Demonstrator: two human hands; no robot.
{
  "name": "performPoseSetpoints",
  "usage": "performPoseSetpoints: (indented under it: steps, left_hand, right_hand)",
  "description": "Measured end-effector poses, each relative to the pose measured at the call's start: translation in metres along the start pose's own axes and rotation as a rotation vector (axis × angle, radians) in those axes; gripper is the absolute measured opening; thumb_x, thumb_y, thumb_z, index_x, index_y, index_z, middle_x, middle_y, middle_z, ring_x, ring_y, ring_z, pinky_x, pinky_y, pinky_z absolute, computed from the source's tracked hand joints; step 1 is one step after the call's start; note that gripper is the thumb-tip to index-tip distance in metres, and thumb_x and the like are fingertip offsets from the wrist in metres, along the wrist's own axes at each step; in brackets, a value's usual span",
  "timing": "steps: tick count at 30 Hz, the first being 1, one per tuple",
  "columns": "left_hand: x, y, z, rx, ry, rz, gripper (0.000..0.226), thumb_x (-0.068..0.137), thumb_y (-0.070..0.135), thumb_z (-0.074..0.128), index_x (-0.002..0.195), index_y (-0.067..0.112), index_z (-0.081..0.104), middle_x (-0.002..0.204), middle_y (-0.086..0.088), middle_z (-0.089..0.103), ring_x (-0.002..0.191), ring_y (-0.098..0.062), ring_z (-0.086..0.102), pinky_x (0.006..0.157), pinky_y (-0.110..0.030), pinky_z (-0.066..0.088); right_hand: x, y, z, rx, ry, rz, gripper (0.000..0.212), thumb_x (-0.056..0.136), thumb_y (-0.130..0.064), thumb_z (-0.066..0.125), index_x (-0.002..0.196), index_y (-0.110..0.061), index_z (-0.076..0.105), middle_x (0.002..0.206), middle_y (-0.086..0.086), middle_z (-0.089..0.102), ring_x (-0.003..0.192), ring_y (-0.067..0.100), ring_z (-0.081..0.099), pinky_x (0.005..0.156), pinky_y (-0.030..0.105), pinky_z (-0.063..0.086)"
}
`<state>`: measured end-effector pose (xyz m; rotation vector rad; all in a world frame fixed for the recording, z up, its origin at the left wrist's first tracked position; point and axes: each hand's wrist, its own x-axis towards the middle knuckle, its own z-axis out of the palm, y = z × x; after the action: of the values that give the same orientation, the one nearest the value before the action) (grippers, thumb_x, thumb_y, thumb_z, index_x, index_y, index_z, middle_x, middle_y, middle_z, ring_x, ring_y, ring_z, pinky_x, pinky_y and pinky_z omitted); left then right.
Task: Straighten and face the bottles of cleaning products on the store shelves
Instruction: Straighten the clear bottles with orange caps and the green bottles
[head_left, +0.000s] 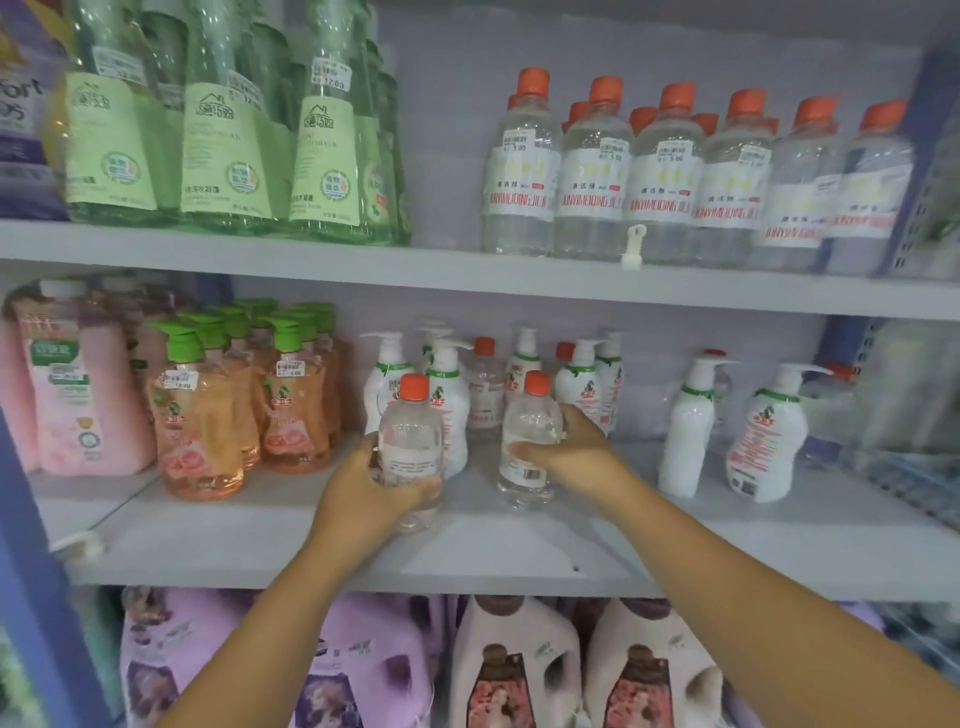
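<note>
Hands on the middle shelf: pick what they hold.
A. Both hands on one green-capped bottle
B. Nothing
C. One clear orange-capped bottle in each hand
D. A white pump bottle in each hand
C: the left hand grips one clear orange-capped bottle, the right hand another.

On the middle shelf (519, 551), the left hand (363, 483) grips one clear orange-capped bottle (410, 441) while the right hand (571, 447) grips a second clear orange-capped bottle (527, 436), with white pump bottles (685, 431) just behind.

Soft, even, bluish light, hardly any shadows; wide-angle bending and blur smear the edges at nine and three o'clock.
</note>
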<state>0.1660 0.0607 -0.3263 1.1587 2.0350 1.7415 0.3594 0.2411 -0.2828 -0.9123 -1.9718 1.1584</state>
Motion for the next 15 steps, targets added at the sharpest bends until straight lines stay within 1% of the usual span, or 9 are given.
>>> performPoseSetpoints:
  steps: [2, 4, 5, 6, 8, 10, 11, 13, 15]
  left_hand:
    - [-0.015, 0.012, 0.005, 0.015, -0.019, 0.000, 0.060, 0.062, 0.036, 0.098, 0.112, 0.040, 0.063, 0.097, 0.016, 0.077, 0.086, 0.003, 0.071, 0.075, -0.025, 0.056]
    - [-0.034, 0.029, 0.010, 0.010, -0.040, 0.022, 0.059, 0.061, 0.038, 0.098, 0.109, 0.046, 0.063, 0.098, 0.025, 0.076, 0.085, 0.007, 0.070, 0.076, -0.025, 0.055]
    - [-0.046, 0.041, 0.013, 0.007, -0.051, 0.042, 0.058, 0.061, 0.040, 0.098, 0.107, 0.049, 0.064, 0.098, 0.029, 0.075, 0.087, 0.008, 0.070, 0.076, -0.024, 0.054]
    - [-0.059, 0.054, 0.017, 0.001, -0.057, 0.062, 0.058, 0.059, 0.043, 0.097, 0.107, 0.053, 0.064, 0.098, 0.030, 0.075, 0.088, 0.009, 0.070, 0.076, -0.023, 0.054]
    - [-0.090, 0.083, 0.029, -0.017, -0.050, 0.095, 0.062, 0.052, 0.053, 0.092, 0.107, 0.061, 0.063, 0.100, 0.027, 0.076, 0.090, 0.007, 0.072, 0.077, -0.022, 0.053]
    - [-0.119, 0.115, 0.047, -0.043, -0.023, 0.145, 0.066, 0.048, 0.059, 0.089, 0.108, 0.060, 0.064, 0.103, 0.023, 0.077, 0.093, 0.003, 0.073, 0.081, -0.025, 0.054]
    - [-0.132, 0.133, 0.058, -0.056, -0.013, 0.173, 0.066, 0.047, 0.060, 0.088, 0.109, 0.059, 0.065, 0.104, 0.021, 0.077, 0.095, 0.002, 0.073, 0.081, -0.026, 0.054]
    - [-0.156, 0.176, 0.081, -0.072, -0.007, 0.236, 0.068, 0.044, 0.060, 0.088, 0.108, 0.060, 0.066, 0.103, 0.021, 0.078, 0.093, 0.003, 0.074, 0.076, -0.022, 0.056]
    - [-0.172, 0.222, 0.102, -0.081, 0.002, 0.324, 0.065, 0.043, 0.059, 0.087, 0.105, 0.061, 0.067, 0.099, 0.022, 0.078, 0.088, 0.005, 0.074, 0.069, -0.013, 0.056]
  right_hand:
    - [-0.015, 0.002, -0.016, 0.018, 0.029, 0.007, 0.056, 0.069, -0.034, 0.092, 0.116, -0.034, 0.062, 0.107, -0.017, 0.072, 0.096, 0.005, 0.070, 0.077, 0.024, 0.056]
    - [-0.034, 0.003, -0.038, 0.025, 0.014, -0.020, 0.054, 0.067, -0.039, 0.092, 0.110, -0.041, 0.059, 0.101, -0.022, 0.071, 0.091, -0.002, 0.069, 0.068, 0.017, 0.051]
    - [-0.044, 0.004, -0.052, 0.034, -0.008, -0.036, 0.053, 0.066, -0.040, 0.091, 0.109, -0.041, 0.060, 0.097, -0.022, 0.073, 0.088, -0.004, 0.070, 0.067, 0.014, 0.052]
    - [-0.056, 0.003, -0.066, 0.043, -0.034, -0.058, 0.056, 0.063, -0.042, 0.091, 0.110, -0.041, 0.061, 0.096, -0.022, 0.075, 0.087, -0.004, 0.071, 0.069, 0.014, 0.053]
    - [-0.082, 0.002, -0.098, 0.066, -0.067, -0.097, 0.067, 0.054, -0.049, 0.090, 0.115, -0.039, 0.063, 0.101, -0.026, 0.075, 0.091, -0.006, 0.072, 0.075, 0.016, 0.056]
    - [-0.108, 0.002, -0.135, 0.085, -0.072, -0.151, 0.066, 0.052, -0.051, 0.089, 0.113, -0.043, 0.065, 0.104, -0.027, 0.074, 0.093, -0.005, 0.071, 0.071, 0.014, 0.056]
    - [-0.120, 0.001, -0.154, 0.093, -0.073, -0.187, 0.063, 0.053, -0.051, 0.089, 0.112, -0.046, 0.066, 0.106, -0.025, 0.075, 0.095, -0.004, 0.072, 0.072, 0.014, 0.056]
    - [-0.144, -0.009, -0.196, 0.117, -0.063, -0.267, 0.062, 0.055, -0.052, 0.089, 0.112, -0.052, 0.067, 0.108, -0.020, 0.076, 0.097, 0.000, 0.073, 0.076, 0.020, 0.057]
    - [-0.164, -0.030, -0.242, 0.121, -0.036, -0.358, 0.062, 0.054, -0.058, 0.088, 0.113, -0.053, 0.067, 0.108, -0.019, 0.077, 0.098, 0.002, 0.073, 0.077, 0.022, 0.058]
